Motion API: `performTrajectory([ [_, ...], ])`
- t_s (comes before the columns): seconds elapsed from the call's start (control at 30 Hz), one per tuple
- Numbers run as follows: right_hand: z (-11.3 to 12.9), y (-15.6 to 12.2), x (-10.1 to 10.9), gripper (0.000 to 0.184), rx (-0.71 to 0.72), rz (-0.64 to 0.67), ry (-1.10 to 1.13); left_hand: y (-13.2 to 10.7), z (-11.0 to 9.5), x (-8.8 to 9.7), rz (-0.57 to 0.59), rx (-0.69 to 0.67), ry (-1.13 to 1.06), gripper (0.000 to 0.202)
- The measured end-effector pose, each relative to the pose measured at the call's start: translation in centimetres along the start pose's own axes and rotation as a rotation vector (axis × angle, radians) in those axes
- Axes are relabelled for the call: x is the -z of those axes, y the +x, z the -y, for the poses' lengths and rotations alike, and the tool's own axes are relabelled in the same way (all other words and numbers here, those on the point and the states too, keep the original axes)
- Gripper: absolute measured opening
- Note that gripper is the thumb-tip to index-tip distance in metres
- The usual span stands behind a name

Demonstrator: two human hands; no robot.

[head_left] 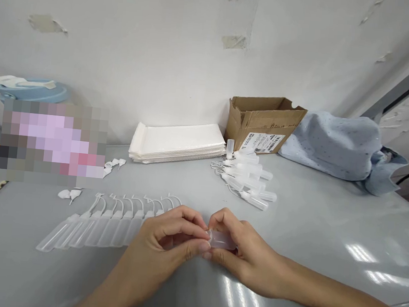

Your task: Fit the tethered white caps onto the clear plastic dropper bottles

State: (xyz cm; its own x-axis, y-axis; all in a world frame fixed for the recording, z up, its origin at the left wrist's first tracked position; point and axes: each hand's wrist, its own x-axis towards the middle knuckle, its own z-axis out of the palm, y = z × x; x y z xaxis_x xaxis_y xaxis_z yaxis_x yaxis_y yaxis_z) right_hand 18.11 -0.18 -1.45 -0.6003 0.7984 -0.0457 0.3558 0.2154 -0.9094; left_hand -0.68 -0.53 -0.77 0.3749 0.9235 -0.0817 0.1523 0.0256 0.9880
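A row of clear tubes lay on the grey table at my left. My left hand pinched one end of a small clear tube and my right hand gripped its body, hands together near the table's front edge. Farther right, behind them, lay a loose pile of tubes and a cardboard box.

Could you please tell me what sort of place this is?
Probably a small packing or assembly bench: a row of clear plastic tubes, a stack of white bags, a labelled cardboard box, and the left hand and right hand pinching a single tube.
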Motion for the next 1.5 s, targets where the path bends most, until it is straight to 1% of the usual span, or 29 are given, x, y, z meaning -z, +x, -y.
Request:
performTrajectory([
  [0.1,-0.2,-0.2,-0.2,0.018,0.050,0.000,-0.015,0.1,0.2,0.1,-0.002,0.100,-0.081,0.006],
  [0.13,-0.3,-0.2,-0.2,0.018,0.068,-0.003,-0.022,0.1,0.3,0.2,0.000,0.151,-0.094,0.010],
  [0.2,-0.5,-0.3,-0.2,0.018,0.091,-0.017,-0.045,0.0,0.4,0.2,0.033,0.254,-0.083,0.019],
  [0.27,-0.6,-0.2,-0.2,0.018,0.103,-0.017,-0.064,-0.1,0.4,0.2,0.070,0.289,-0.029,0.023],
  [0.3,-0.7,-0.2,-0.2,0.018,0.102,-0.013,-0.068,-0.1,0.3,0.2,0.071,0.268,0.016,0.022],
  [0.33,-0.7,-0.1,-0.1,0.017,0.097,-0.009,-0.067,-0.2,0.2,0.2,0.060,0.220,0.074,0.018],
  [0.4,-0.7,-0.1,-0.1,0.017,0.085,-0.001,-0.055,-0.3,0.0,0.1,0.013,0.060,0.206,0.011],
  [0.43,-0.7,0.0,0.0,0.017,0.080,-0.002,-0.052,-0.4,-0.1,0.1,-0.004,-0.020,0.263,0.010],
  [0.47,-0.7,0.0,0.0,0.016,0.079,-0.005,-0.051,-0.4,-0.2,0.1,-0.009,-0.077,0.302,0.011],
  [0.5,-0.7,0.0,0.0,0.016,0.081,-0.009,-0.056,-0.5,-0.3,0.1,-0.013,-0.098,0.322,0.012],
  [0.53,-0.7,0.0,0.0,0.016,0.084,-0.011,-0.064,-0.5,-0.4,0.1,-0.018,-0.076,0.330,0.012],
  [0.63,-0.8,0.0,-0.1,0.015,0.112,-0.030,-0.125,-0.4,-0.7,0.3,-0.020,0.109,0.352,0.018],
  [0.67,-0.9,-0.1,-0.2,0.015,0.131,-0.040,-0.157,-0.4,-0.8,0.4,-0.009,0.149,0.372,0.021],
  [0.73,-1.2,-0.1,-0.3,0.013,0.185,-0.063,-0.234,-0.3,-1.0,0.4,0.024,0.155,0.410,0.030],
  [0.83,-1.4,-0.1,-0.3,0.011,0.240,-0.073,-0.319,-0.3,-0.9,0.3,0.048,0.123,0.404,0.030],
  [0.9,-1.3,0.0,-0.2,0.011,0.223,-0.062,-0.324,-0.4,-0.6,0.2,0.052,0.100,0.405,0.025],
  [0.93,-1.1,0.0,-0.1,0.011,0.195,-0.047,-0.307,-0.5,-0.3,0.1,0.051,0.059,0.423,0.022],
  [1.07,-0.6,0.1,0.2,0.014,0.063,0.020,-0.173,-0.7,0.7,0.1,0.010,-0.209,0.531,0.012],
  [1.1,-0.6,0.1,0.2,0.015,0.050,0.028,-0.148,-0.8,0.8,0.2,0.003,-0.232,0.539,0.011],
  [1.13,-0.6,0.1,0.2,0.015,0.046,0.029,-0.138,-0.8,0.8,0.2,0.001,-0.220,0.537,0.012],
  [1.2,-0.8,0.0,0.1,0.015,0.066,0.019,-0.160,-0.8,0.6,0.1,0.026,-0.126,0.522,0.014],
  [1.27,-1.0,-0.1,0.0,0.014,0.113,-0.006,-0.212,-0.7,0.3,0.0,0.067,-0.030,0.518,0.021],
  [1.33,-1.1,-0.2,-0.2,0.015,0.159,-0.033,-0.251,-0.7,0.1,-0.1,0.092,0.026,0.523,0.030],
  [1.4,-1.2,-0.2,-0.3,0.022,0.190,-0.067,-0.250,-0.8,-0.1,-0.1,0.091,0.059,0.483,0.033],
  [1.5,-1.1,-0.2,-0.3,0.034,0.225,-0.148,-0.206,-0.7,-0.2,-0.1,0.081,0.120,0.322,0.033],
])
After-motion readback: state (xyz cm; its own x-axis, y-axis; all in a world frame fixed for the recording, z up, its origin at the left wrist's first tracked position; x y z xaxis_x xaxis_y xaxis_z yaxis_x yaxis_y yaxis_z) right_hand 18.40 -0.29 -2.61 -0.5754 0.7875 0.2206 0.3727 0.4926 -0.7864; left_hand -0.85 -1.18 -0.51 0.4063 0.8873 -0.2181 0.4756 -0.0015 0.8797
